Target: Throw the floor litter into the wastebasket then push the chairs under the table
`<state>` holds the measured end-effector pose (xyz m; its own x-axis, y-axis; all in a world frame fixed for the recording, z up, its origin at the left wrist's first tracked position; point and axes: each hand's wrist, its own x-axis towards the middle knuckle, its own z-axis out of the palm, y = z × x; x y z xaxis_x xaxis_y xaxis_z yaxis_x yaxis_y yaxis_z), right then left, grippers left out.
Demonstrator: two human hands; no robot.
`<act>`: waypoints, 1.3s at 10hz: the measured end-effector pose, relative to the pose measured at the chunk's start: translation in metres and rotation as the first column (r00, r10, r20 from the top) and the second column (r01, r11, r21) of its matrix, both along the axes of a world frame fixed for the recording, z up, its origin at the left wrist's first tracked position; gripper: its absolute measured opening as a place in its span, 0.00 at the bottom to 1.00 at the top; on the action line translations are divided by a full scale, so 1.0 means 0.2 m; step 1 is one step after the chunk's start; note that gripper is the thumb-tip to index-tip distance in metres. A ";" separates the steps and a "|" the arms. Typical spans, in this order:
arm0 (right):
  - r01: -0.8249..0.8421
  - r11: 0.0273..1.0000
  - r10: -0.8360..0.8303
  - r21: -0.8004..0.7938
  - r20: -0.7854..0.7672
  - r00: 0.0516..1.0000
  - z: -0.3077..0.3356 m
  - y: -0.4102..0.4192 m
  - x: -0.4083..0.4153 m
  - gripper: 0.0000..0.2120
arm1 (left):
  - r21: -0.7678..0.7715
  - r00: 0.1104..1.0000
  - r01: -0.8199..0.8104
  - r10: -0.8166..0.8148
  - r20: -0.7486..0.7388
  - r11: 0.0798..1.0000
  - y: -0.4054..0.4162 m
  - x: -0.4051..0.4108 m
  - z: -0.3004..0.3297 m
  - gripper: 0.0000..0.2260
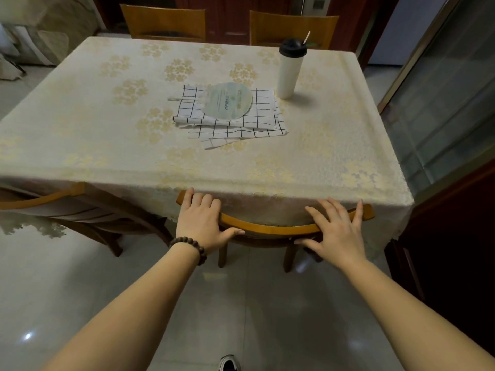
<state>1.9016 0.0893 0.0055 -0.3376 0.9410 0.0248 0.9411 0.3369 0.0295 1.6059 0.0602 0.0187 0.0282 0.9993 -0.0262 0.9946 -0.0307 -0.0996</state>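
Bare forearms, no sleeves; a dark brown beaded bracelet (189,247) circles the left wrist, and a black-and-white shoe (229,363) peeks below.

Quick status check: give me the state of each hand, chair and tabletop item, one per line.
left hand: fingers curled over the near chair's top rail, gripping it
right hand: fingers spread, resting on the same rail
near chair: pushed in, backrest at the tablecloth edge
left chair: tucked under the table, angled
far chairs: upright against the far edge
tumbler: upright, lid on, straw in
round fan: flat on the checked cloth
checked cloth: folded, lying flat
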 end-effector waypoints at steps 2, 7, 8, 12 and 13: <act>-0.016 0.999 0.017 -0.045 0.022 1.000 0.05 0.06 0.15 0.37 | 0.016 0.996 -0.038 0.037 0.081 0.999 -0.03 0.16 -0.03 0.45; 0.047 0.999 -0.046 -0.018 0.050 0.998 0.02 0.03 -0.02 0.38 | -0.017 0.999 -0.003 0.004 0.048 1.000 0.07 -0.04 -0.06 0.51; 0.057 0.996 -0.053 -0.065 0.066 0.996 0.03 0.04 -0.02 0.38 | -0.051 0.998 -0.002 0.005 0.060 0.999 0.07 -0.03 -0.05 0.51; 0.047 0.920 -0.094 -0.388 -0.102 0.990 0.24 -0.06 -0.04 0.35 | -0.149 0.930 -0.032 0.084 0.358 0.988 -0.06 0.07 0.13 0.39; 0.055 0.947 -0.144 -0.318 -0.263 0.954 0.27 -0.17 -0.04 0.33 | -0.054 0.902 -0.098 0.112 0.417 0.994 -0.15 0.12 0.18 0.36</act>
